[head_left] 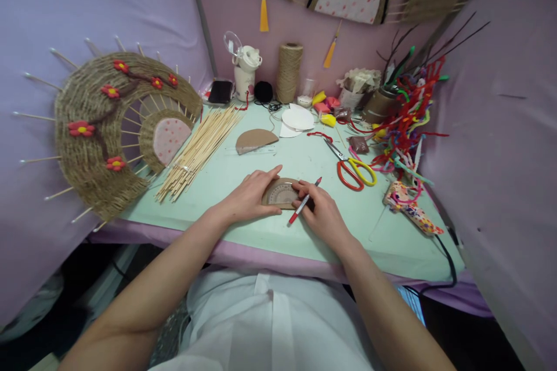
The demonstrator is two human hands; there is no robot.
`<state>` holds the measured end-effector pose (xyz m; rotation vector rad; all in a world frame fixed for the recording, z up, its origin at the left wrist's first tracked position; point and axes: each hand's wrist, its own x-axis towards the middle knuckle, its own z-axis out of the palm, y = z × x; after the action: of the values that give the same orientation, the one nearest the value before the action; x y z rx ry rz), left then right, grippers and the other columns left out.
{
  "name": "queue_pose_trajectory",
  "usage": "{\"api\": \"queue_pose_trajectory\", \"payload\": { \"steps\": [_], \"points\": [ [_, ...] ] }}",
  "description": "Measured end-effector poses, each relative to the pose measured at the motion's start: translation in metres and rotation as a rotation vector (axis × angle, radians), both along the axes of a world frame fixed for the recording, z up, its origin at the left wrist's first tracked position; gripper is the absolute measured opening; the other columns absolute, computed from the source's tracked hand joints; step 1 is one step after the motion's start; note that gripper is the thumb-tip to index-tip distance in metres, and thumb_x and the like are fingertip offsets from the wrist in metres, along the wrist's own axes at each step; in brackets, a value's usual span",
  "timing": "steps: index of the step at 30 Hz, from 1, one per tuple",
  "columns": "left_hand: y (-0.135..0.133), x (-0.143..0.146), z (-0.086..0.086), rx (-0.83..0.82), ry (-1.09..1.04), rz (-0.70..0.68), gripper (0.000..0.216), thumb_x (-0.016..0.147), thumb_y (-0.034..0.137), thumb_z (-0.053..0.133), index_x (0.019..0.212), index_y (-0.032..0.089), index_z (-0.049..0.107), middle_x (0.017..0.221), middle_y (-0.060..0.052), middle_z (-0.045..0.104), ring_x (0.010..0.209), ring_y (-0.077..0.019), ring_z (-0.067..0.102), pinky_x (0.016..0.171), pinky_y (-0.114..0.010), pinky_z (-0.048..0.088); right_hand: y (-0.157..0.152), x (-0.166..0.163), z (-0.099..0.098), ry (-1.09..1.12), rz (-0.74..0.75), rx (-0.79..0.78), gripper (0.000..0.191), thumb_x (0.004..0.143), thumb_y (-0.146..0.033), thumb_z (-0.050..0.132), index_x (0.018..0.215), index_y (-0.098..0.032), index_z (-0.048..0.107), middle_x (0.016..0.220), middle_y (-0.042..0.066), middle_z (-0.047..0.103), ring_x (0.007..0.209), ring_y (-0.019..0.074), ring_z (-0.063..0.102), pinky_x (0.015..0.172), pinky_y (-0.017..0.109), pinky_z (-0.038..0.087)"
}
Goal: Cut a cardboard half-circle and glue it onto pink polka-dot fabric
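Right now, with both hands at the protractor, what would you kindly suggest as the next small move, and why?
Perhaps bring the red-and-white pen to the curved edge of the clear protractor and make a mark: the protractor lies on brown cardboard, the left hand brackets its left end, and the right hand holds the pen close by.

A table (209, 185) with a pale green top carries a small half-round brown piece (282, 181) near its front edge; a bundle of thin sticks (195, 156) lies to the left; scissors (343, 157) and a patterned glue gun (411, 207) lie to the right. Further back lie a larger brown half-disc (256, 138) and white cutouts (298, 119); along the rear stand a lidded cup (245, 81) and a twine spool (289, 72).
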<state>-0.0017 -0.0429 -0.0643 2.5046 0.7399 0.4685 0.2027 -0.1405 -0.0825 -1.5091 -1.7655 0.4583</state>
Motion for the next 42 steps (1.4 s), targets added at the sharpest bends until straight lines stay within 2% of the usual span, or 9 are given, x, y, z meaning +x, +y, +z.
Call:
{"api": "queue_pose_trajectory", "payload": {
  "steps": [8, 13, 19, 28, 36, 42],
  "points": [
    [-0.002, 0.0003, 0.0028, -0.003, -0.002, 0.011, 0.1, 0.073, 0.05, 0.075, 0.152, 0.023, 0.02, 0.126, -0.015, 0.055, 0.114, -0.032, 0.049, 0.095, -0.046, 0.04, -0.0046, -0.0055, 0.0, -0.002, -0.01, 0.017, 0.013, 0.085, -0.015, 0.057, 0.091, -0.025, 0.051, 0.115, 0.007, 0.069, 0.123, 0.0264, 0.055, 0.096, 0.045, 0.044],
    [-0.0019, 0.0003, 0.0038, 0.005, 0.007, 0.007, 0.1, 0.073, 0.049, 0.075, 0.152, 0.018, 0.023, 0.124, -0.016, 0.056, 0.113, -0.0317, 0.049, 0.095, -0.046, 0.04, -0.0055, -0.0063, -0.0015, -0.002, -0.022, 0.031, 0.014, 0.084, -0.015, 0.059, 0.091, -0.024, 0.051, 0.112, 0.006, 0.069, 0.121, 0.0265, 0.057, 0.096, 0.045, 0.044],
    [-0.002, 0.0004, 0.0034, 0.02, 0.01, -0.002, 0.098, 0.074, 0.048, 0.074, 0.152, 0.02, 0.021, 0.129, -0.015, 0.054, 0.114, -0.031, 0.049, 0.096, -0.045, 0.04, -0.0063, -0.0045, -0.0017, 0.009, -0.032, 0.025, 0.018, 0.083, -0.016, 0.061, 0.098, -0.025, 0.054, 0.119, 0.007, 0.067, 0.109, 0.0266, 0.063, 0.09, 0.043, 0.047],
    [-0.002, 0.0005, 0.0047, 0.017, 0.021, -0.001, 0.097, 0.074, 0.05, 0.073, 0.151, 0.019, 0.023, 0.128, -0.016, 0.055, 0.113, -0.0317, 0.05, 0.095, -0.046, 0.04, -0.0056, -0.0035, -0.0023, 0.019, -0.019, 0.029, 0.015, 0.083, -0.015, 0.06, 0.092, -0.024, 0.051, 0.113, 0.007, 0.069, 0.12, 0.0271, 0.057, 0.096, 0.045, 0.044],
    [-0.0021, 0.0002, 0.0036, 0.019, 0.03, 0.008, 0.097, 0.074, 0.051, 0.073, 0.151, 0.017, 0.023, 0.125, -0.017, 0.055, 0.112, -0.0311, 0.05, 0.094, -0.046, 0.04, -0.0074, -0.0034, -0.0022, -0.004, -0.026, 0.058, 0.017, 0.083, -0.016, 0.062, 0.093, -0.025, 0.051, 0.112, 0.007, 0.068, 0.119, 0.0268, 0.057, 0.095, 0.045, 0.044],
    [-0.0022, -0.0004, 0.0037, 0.02, 0.012, -0.006, 0.096, 0.075, 0.051, 0.072, 0.152, 0.02, 0.023, 0.129, -0.016, 0.054, 0.113, -0.0311, 0.05, 0.095, -0.046, 0.04, -0.0078, -0.0025, -0.0035, -0.019, -0.031, 0.067, 0.019, 0.083, -0.016, 0.062, 0.098, -0.025, 0.053, 0.109, 0.006, 0.068, 0.118, 0.0257, 0.058, 0.094, 0.043, 0.044]
  ]
}}
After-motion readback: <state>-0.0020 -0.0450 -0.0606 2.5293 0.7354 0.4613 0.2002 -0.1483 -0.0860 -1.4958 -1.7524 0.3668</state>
